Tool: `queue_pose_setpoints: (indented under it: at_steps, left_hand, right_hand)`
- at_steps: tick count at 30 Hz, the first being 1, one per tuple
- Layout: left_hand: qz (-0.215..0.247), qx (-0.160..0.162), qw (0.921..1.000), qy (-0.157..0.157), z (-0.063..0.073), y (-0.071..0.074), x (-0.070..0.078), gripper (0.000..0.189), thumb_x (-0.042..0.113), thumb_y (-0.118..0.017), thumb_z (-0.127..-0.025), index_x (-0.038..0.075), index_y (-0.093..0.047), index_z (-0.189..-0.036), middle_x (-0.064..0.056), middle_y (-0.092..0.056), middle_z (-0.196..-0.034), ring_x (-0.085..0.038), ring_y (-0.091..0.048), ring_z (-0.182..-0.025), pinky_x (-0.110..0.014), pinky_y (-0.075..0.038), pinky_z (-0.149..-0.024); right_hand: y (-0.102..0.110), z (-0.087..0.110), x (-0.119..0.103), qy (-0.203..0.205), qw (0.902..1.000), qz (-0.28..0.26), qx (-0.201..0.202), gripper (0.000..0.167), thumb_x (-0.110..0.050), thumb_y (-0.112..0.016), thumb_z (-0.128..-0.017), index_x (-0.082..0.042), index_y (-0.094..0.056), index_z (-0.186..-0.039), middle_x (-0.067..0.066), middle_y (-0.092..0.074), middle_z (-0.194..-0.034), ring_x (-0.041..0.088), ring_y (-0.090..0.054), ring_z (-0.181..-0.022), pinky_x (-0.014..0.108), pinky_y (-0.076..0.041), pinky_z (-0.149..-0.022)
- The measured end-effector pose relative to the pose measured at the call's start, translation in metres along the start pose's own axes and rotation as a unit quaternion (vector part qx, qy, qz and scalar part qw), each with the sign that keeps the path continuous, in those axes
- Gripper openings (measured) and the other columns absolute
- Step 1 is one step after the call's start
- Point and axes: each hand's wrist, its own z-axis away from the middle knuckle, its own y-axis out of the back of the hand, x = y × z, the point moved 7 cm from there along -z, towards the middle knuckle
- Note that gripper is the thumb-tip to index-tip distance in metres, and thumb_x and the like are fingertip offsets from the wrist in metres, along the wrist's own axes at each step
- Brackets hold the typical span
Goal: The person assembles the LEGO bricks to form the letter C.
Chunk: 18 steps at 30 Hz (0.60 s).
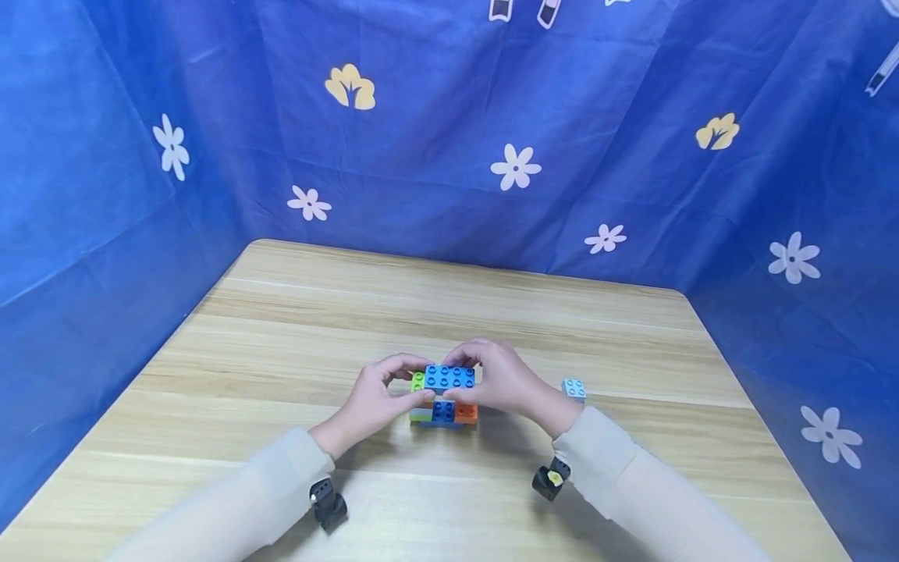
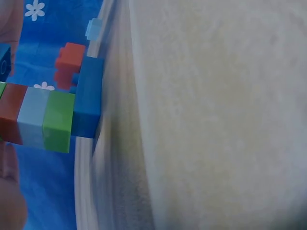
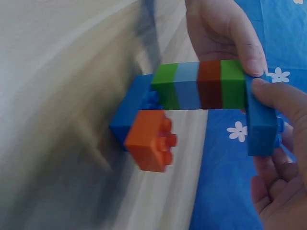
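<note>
Near the table's middle stands a tower of toy building bricks. Its base is a long blue brick [image 3: 128,108], with an orange brick [image 3: 145,143] on the right end. From the left end rise a green brick [image 3: 165,86], a light blue brick [image 3: 187,85], a brown brick [image 3: 210,84] and another green brick [image 3: 233,84]. Across the top lies a second long blue brick [image 1: 449,378], reaching out rightward over the orange one. My right hand [image 1: 502,378] pinches this brick's right part between thumb and fingers. My left hand [image 1: 375,400] grips the tower's upper left, thumb in front, fingers behind.
A loose light blue brick [image 1: 573,388] sits on the wooden table [image 1: 449,297], just beyond my right wrist. Blue cloth [image 1: 421,172] with flower prints hangs behind the table and along both sides.
</note>
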Motion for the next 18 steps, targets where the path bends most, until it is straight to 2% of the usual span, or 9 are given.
queue_pose_setpoints:
  at_steps: [7,10,14,16,18]
  left_hand:
    - [0.001,0.013,0.9998,-0.013,-0.001,-0.001,-0.025,0.038,0.007,-0.079,-0.077,0.005,-0.065,-0.112,-0.005,-0.066,-0.109,-0.02,-0.059,-0.091,-0.055,-0.039,-0.096]
    - [-0.001,0.015,0.9997,-0.018,-0.001,-0.002,-0.027,0.038,0.009,-0.079,-0.077,0.005,-0.065,-0.112,-0.005,-0.067,-0.109,-0.02,-0.06,-0.092,-0.054,-0.039,-0.096]
    - [0.004,0.016,0.9998,-0.012,-0.001,-0.003,-0.028,0.038,0.006,-0.079,-0.076,0.003,-0.064,-0.112,-0.008,-0.067,-0.108,-0.026,-0.06,-0.092,-0.056,-0.039,-0.096]
    - [0.007,0.016,0.9998,-0.009,-0.001,-0.003,-0.026,0.038,0.003,-0.078,-0.076,0.0,-0.064,-0.112,-0.011,-0.066,-0.108,-0.03,-0.06,-0.091,-0.058,-0.038,-0.096]
    - [0.011,0.014,0.9998,-0.01,0.0,-0.003,-0.017,0.038,0.0,-0.077,-0.076,-0.002,-0.063,-0.111,-0.014,-0.066,-0.107,-0.032,-0.059,-0.09,-0.059,-0.038,-0.096]
  right_hand:
    - [-0.003,0.01,0.006,0.061,0.9955,-0.041,0.059,0.049,-0.027,-0.084,-0.073,-0.012,-0.064,-0.115,-0.004,-0.062,-0.107,0.009,-0.056,-0.095,0.038,-0.05,-0.085]
    - [-0.003,0.016,0.013,0.078,0.992,-0.059,0.08,0.056,-0.027,-0.086,-0.071,-0.012,-0.061,-0.12,0.002,-0.061,-0.112,0.011,-0.056,-0.098,0.042,-0.049,-0.087]
    - [-0.003,0.025,0.026,0.09,0.9894,-0.069,0.091,0.062,-0.026,-0.086,-0.07,-0.013,-0.058,-0.124,0.008,-0.06,-0.115,0.015,-0.056,-0.102,0.046,-0.047,-0.09]
    - [-0.002,0.029,0.033,0.089,0.9894,-0.067,0.093,0.063,-0.026,-0.086,-0.07,-0.013,-0.057,-0.125,0.008,-0.06,-0.116,0.015,-0.056,-0.104,0.045,-0.046,-0.091]
    - [-0.001,0.034,0.042,0.082,0.99,-0.062,0.097,0.064,-0.026,-0.087,-0.069,-0.013,-0.057,-0.125,0.006,-0.06,-0.117,0.013,-0.055,-0.105,0.043,-0.046,-0.092]
